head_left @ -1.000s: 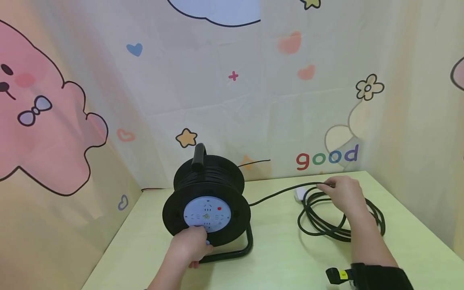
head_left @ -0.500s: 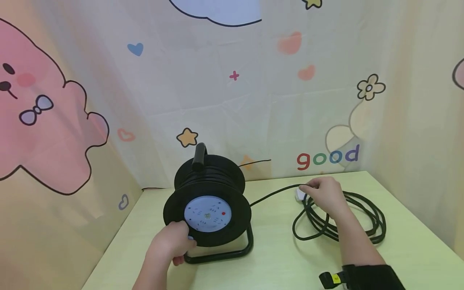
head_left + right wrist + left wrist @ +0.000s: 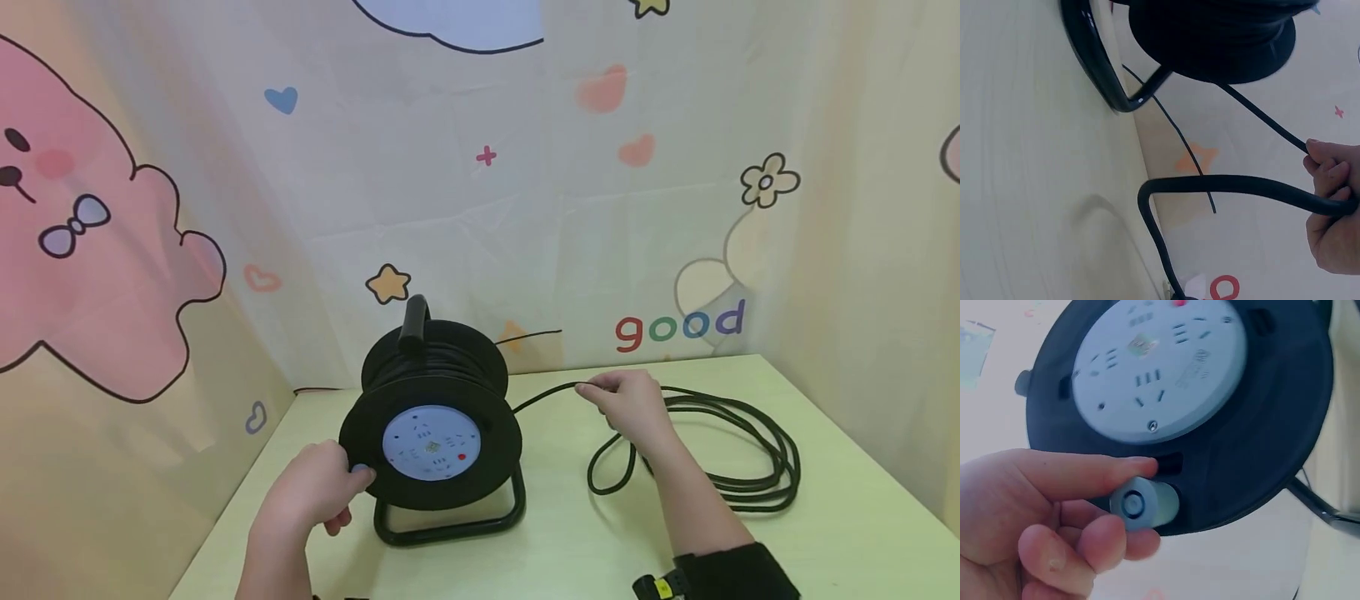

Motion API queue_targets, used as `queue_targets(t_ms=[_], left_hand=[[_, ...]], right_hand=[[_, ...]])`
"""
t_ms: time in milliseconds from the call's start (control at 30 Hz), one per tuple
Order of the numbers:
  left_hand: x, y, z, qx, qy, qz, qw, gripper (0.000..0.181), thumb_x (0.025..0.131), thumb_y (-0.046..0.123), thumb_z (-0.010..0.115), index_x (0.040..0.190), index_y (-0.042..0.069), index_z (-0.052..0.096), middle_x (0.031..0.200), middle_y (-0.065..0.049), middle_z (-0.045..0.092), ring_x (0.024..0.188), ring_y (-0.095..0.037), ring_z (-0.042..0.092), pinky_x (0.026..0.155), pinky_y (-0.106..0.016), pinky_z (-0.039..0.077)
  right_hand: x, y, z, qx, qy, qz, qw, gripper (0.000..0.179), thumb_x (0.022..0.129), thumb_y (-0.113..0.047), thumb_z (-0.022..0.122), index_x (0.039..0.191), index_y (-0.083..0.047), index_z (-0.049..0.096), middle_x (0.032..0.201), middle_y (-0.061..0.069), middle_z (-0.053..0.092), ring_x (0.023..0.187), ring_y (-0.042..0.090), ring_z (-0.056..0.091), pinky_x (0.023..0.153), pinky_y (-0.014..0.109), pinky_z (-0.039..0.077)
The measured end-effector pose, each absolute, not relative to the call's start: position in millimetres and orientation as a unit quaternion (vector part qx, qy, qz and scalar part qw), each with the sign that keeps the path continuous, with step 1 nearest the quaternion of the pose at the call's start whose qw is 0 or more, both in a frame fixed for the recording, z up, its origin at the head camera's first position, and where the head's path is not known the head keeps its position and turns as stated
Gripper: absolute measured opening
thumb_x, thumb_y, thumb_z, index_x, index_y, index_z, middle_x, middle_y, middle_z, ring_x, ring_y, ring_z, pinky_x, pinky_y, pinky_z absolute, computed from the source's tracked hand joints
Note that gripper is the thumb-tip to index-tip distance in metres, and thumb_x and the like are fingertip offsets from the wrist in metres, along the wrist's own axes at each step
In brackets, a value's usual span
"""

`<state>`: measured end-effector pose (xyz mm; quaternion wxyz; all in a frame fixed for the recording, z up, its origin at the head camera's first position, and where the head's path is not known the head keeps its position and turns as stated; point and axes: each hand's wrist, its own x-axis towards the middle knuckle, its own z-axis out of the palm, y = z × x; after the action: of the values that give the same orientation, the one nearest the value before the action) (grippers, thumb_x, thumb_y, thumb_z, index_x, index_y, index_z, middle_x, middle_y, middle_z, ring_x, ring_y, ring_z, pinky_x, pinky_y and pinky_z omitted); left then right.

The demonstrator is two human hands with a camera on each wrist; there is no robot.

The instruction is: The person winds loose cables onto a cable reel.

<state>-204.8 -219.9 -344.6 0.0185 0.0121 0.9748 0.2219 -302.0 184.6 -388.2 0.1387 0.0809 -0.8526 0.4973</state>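
A black cable reel (image 3: 495, 467) stands on its tubular frame at the middle left of the table, its round socket panel (image 3: 431, 443) facing me. My left hand (image 3: 303, 487) is at the reel's left rim. In the left wrist view its fingers hold the grey winding knob (image 3: 1146, 503) that sticks out of the flange. My right hand (image 3: 630, 408), to the right of the reel, pinches the black cable (image 3: 1260, 115) between thumb and fingers. From there the cable runs up to the drum, and the rest lies in a loose coil (image 3: 783, 467) on the table.
The table's (image 3: 555, 533) back edge meets a printed curtain (image 3: 450, 192). A thin dark cord (image 3: 528, 336) shows behind the reel against the curtain. The reel's carrying handle (image 3: 414, 325) rises above the drum. In the right wrist view a pale plug (image 3: 1195, 286) is partly visible.
The reel has turned clockwise, its red dot moving from upper right to lower right. My left hand went left and up with the knob. My right hand moved left, nearer the reel, with the cable.
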Motion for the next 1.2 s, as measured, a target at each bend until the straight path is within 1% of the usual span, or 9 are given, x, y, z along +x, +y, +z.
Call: queue_targets(t_ms=[167,367,500,600,667,800,900,1033,1200], left_hand=[[-203,-227,-336,0.010,0.971,0.238,-0.002,0.041,0.089,0.031,0.059,0.055,0.007,0.056,0.043,0.001,0.056,0.051,-0.016,0.056,0.063,-0.037,0.045],[-207,-231,-332,-0.014,0.954,0.295,-0.044,0.044,0.087,0.034,0.060,0.053,0.007,0.054,0.044,-0.001,0.056,0.046,-0.019,0.057,0.059,-0.035,0.043],[-208,-229,-329,-0.027,0.935,0.346,-0.065,0.045,0.089,0.038,0.060,0.056,0.007,0.057,0.048,-0.002,0.058,0.044,-0.020,0.058,0.062,-0.034,0.044],[-208,-223,-327,-0.037,0.914,0.395,-0.087,0.047,0.090,0.043,0.060,0.060,0.007,0.062,0.051,-0.005,0.060,0.044,-0.022,0.058,0.055,-0.033,0.042],[-208,-217,-326,-0.040,0.901,0.418,-0.105,0.053,0.088,0.051,0.062,0.061,0.006,0.062,0.052,-0.007,0.059,0.044,-0.023,0.058,0.050,-0.032,0.040],[-208,-205,-327,-0.034,0.897,0.419,-0.137,0.062,0.077,0.065,0.067,0.059,0.006,0.059,0.051,-0.007,0.058,0.042,-0.023,0.056,0.045,-0.031,0.041],[-208,-200,-327,-0.030,0.903,0.398,-0.158,0.056,0.080,0.057,0.068,0.058,0.007,0.057,0.048,-0.004,0.056,0.040,-0.020,0.053,0.042,-0.030,0.040],[-207,-197,-327,-0.026,0.908,0.374,-0.187,0.045,0.087,0.039,0.064,0.055,0.008,0.057,0.046,-0.001,0.054,0.039,-0.017,0.051,0.041,-0.030,0.037],[-207,-197,-329,-0.021,0.912,0.350,-0.211,0.044,0.088,0.036,0.062,0.053,0.010,0.057,0.045,0.001,0.054,0.040,-0.016,0.052,0.042,-0.031,0.040]], right_hand=[[-302,168,-389,0.092,-0.841,0.514,0.143,0.020,0.086,-0.034,0.071,0.082,-0.014,0.072,0.059,0.004,0.055,0.045,0.017,0.048,0.043,0.029,0.040],[-304,151,-390,0.104,-0.830,0.532,0.128,0.020,0.086,-0.033,0.071,0.082,-0.013,0.072,0.059,0.006,0.055,0.044,0.016,0.046,0.042,0.028,0.037],[-306,137,-394,0.116,-0.831,0.530,0.120,0.017,0.086,-0.030,0.071,0.081,-0.015,0.071,0.058,0.006,0.055,0.043,0.015,0.045,0.040,0.026,0.032],[-307,127,-396,0.125,-0.832,0.530,0.111,0.016,0.087,-0.029,0.071,0.079,-0.016,0.071,0.057,0.005,0.055,0.043,0.015,0.045,0.040,0.026,0.032],[-307,122,-397,0.130,-0.832,0.530,0.104,0.015,0.087,-0.029,0.071,0.078,-0.016,0.071,0.056,0.004,0.054,0.042,0.016,0.045,0.041,0.027,0.033],[-306,115,-398,0.132,-0.836,0.524,0.097,0.016,0.087,-0.029,0.071,0.076,-0.017,0.071,0.055,0.003,0.054,0.041,0.016,0.045,0.041,0.027,0.034],[-307,114,-398,0.128,-0.841,0.516,0.099,0.017,0.087,-0.029,0.070,0.076,-0.016,0.071,0.055,0.003,0.054,0.041,0.015,0.045,0.041,0.027,0.034],[-308,114,-398,0.124,-0.846,0.509,0.100,0.015,0.087,-0.028,0.071,0.076,-0.016,0.071,0.055,0.002,0.054,0.041,0.015,0.045,0.041,0.026,0.034],[-308,117,-396,0.133,-0.857,0.490,0.085,0.015,0.087,-0.028,0.071,0.080,-0.015,0.073,0.058,0.003,0.057,0.046,0.016,0.049,0.043,0.028,0.039]])
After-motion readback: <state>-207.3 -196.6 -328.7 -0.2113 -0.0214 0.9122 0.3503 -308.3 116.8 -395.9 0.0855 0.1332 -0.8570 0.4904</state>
